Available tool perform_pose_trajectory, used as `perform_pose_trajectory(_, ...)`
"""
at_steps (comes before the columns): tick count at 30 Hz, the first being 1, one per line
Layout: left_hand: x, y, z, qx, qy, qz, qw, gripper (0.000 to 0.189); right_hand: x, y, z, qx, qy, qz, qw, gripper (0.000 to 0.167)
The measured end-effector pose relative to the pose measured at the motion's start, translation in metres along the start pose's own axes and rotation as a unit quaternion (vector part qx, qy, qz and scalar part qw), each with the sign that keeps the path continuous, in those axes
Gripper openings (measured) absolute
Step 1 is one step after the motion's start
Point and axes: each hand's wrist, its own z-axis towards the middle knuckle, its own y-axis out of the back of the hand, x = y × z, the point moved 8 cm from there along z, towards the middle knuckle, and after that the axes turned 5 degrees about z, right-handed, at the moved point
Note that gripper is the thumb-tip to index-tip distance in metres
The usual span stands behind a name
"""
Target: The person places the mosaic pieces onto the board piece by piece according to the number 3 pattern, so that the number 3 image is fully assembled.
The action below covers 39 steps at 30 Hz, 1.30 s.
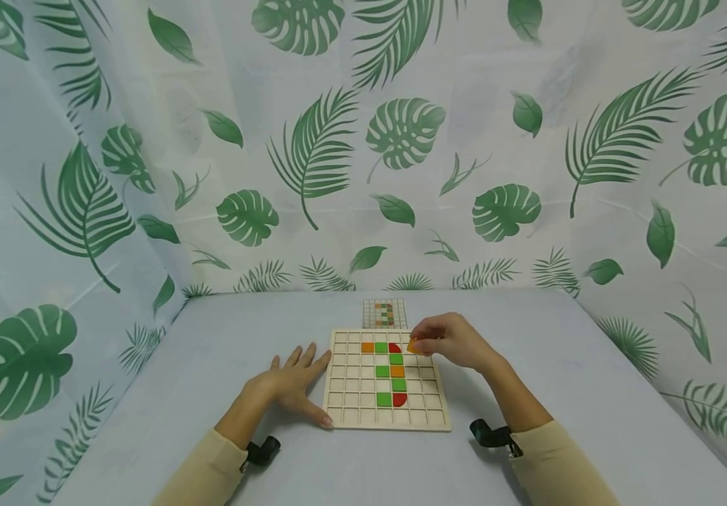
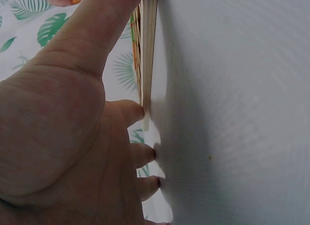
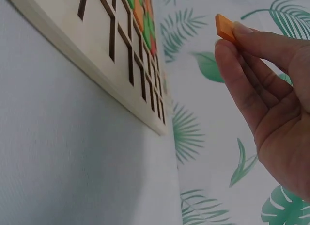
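A square wooden grid board (image 1: 351,419) lies on the table with green, orange and red tiles set in some cells. Between thumb and fingertips, my right hand (image 1: 452,341) pinches an orange tile (image 3: 224,28), held over the board's upper right part. My left hand (image 1: 290,386) lies with fingers spread at the board's left edge, the thumb by the near left corner. In the left wrist view, the fingers (image 2: 130,112) of that hand reach along the side of the board (image 2: 150,50).
Behind the board lies a small card (image 1: 370,313) printed with a grid and coloured squares. A pale cloth covers the table (image 1: 243,320). Leaf-print curtains (image 1: 338,211) rise at the back and sides. Each wrist wears a black camera mount (image 1: 490,433).
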Motion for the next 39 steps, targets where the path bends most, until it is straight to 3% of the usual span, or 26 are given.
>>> perform_pose_trajectory(9, 0.001, -0.001, 0.002, 0.003, 0.002, 0.000, 1.0000, 0.138, 0.012, -0.017, 0.006, 0.012, 0.026, 0.031, 0.9991, 0.014)
perform_pose_trajectory(16, 0.002, -0.002, 0.003, 0.002, 0.003, 0.000, 1.0000, 0.139, 0.028, -0.044, 0.010, 0.056, 0.043, 0.062, 0.9956, 0.013)
perform_pose_trajectory(28, 0.003, -0.004, 0.005, 0.001, 0.006, 0.011, 0.9999, 0.138, 0.034, -0.071, 0.015, 0.078, 0.045, 0.044, 0.9949, 0.014)
perform_pose_trajectory(39, 0.005, -0.005, 0.006, 0.003, 0.004, 0.010, 0.9999, 0.138, 0.032, -0.094, 0.013, 0.129, 0.053, 0.012, 0.9901, 0.011)
